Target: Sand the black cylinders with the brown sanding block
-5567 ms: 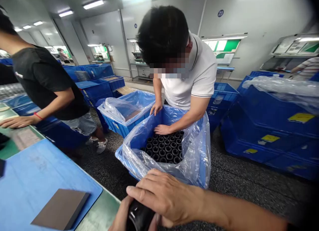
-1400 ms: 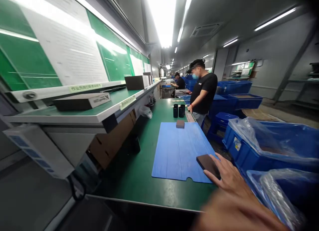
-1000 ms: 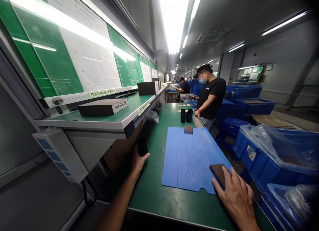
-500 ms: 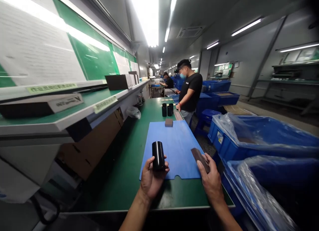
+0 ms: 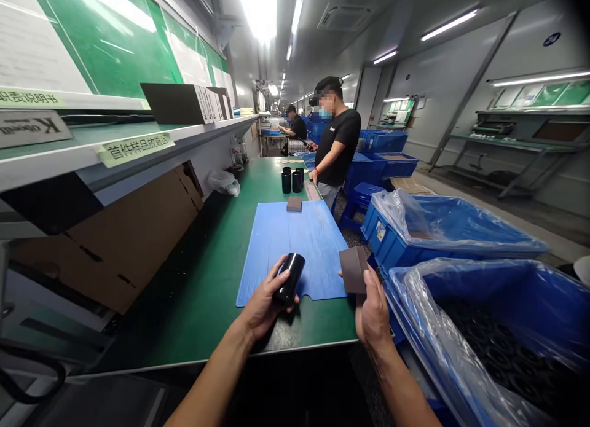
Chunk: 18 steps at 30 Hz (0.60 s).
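"How are things held?"
"The left hand (image 5: 263,301) curls around the glossy black cylinder (image 5: 291,276), tilted above the blue mat (image 5: 276,230) by its near edge; the right hand (image 5: 372,310) pinches the brown block (image 5: 354,269) to the right, apart from it."
"Any advice?"
"Grip both firmly but gently; that shine probably marks easily."
"And room?"
"Leftward over the worktop (image 5: 219,242) seems freest; the lined blue bin (image 5: 498,282) crowds the right."
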{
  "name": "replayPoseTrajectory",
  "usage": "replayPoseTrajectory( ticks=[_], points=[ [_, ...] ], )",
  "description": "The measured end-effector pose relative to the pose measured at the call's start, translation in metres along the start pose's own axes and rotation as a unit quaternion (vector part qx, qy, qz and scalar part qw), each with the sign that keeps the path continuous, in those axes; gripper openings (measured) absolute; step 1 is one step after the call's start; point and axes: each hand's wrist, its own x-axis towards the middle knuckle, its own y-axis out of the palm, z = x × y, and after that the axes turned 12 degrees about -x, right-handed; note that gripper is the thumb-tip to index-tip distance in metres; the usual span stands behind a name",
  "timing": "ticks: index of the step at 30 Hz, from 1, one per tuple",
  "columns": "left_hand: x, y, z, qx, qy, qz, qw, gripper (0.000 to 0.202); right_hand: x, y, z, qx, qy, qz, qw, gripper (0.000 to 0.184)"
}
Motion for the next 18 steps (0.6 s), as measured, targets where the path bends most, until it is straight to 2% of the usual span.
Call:
replayPoseTrajectory(
  ticks=[3,6,10,14,18],
  points=[
    [0.003,-0.001,-0.007,0.036,-0.011,0.025,0.999,0.068,-0.014,0.010,0.012,0.095,0.067,0.028,0.993,0.058],
    [0.005,-0.001,-0.008,0.060,0.014,0.037,0.997,0.069,-0.024,0.018,0.019,0.161,0.116,0.052,0.979,0.053],
    [0.009,0.004,-0.008,0.147,0.111,0.024,0.983,0.071,-0.025,0.021,0.023,0.232,0.156,0.068,0.958,0.047],
    [0.024,0.007,-0.013,0.257,0.181,0.008,0.949,0.065,-0.020,0.015,0.028,0.291,0.184,0.080,0.936,0.047],
    [0.043,0.007,-0.012,0.297,0.274,0.007,0.915,0.053,-0.016,0.011,0.038,0.314,0.173,0.088,0.929,0.047]
  ],
)
